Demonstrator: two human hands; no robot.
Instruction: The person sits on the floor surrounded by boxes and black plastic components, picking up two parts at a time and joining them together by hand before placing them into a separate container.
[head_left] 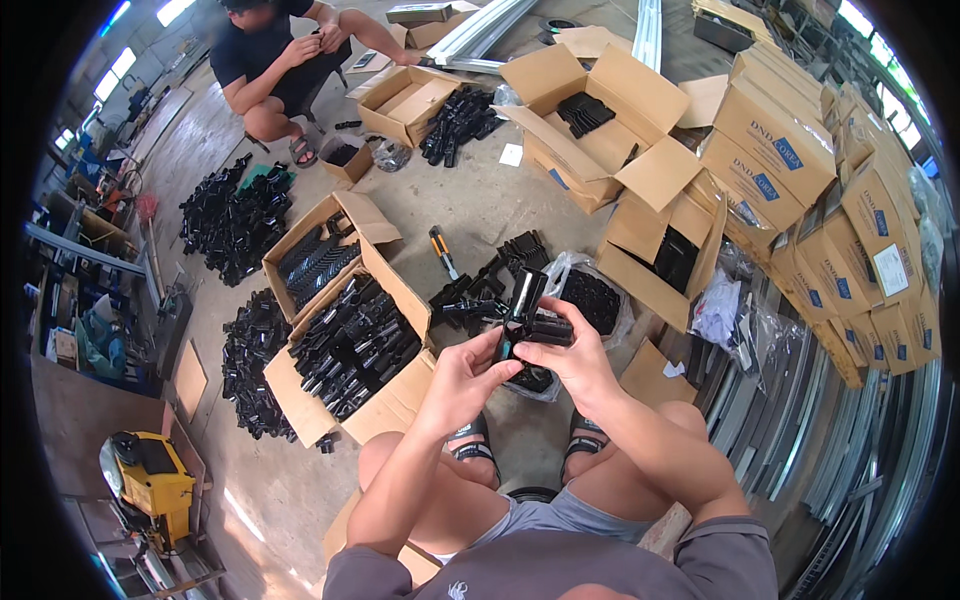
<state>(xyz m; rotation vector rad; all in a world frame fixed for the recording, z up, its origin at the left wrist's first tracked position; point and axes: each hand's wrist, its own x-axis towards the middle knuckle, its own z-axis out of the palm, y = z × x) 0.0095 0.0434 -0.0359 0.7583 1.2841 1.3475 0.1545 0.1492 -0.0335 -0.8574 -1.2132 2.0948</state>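
Note:
Both my hands grip a glossy black part with tube-like arms, held up in front of my knees. My left hand pinches its lower left side, thumb and fingers closed. On its right side, my right hand is closed around another arm of the part, the thumb pressed near the middle. Just beyond lie a loose pile of similar black parts and a clear plastic bag of small black pieces. An orange-and-black hand tool rests on the floor behind the pile.
At left, an open carton holds rows of black parts, with heaps beside it. Open cartons and stacked boxes stand at right, near long metal profiles. A co-worker crouches far left. A yellow machine stands lower left.

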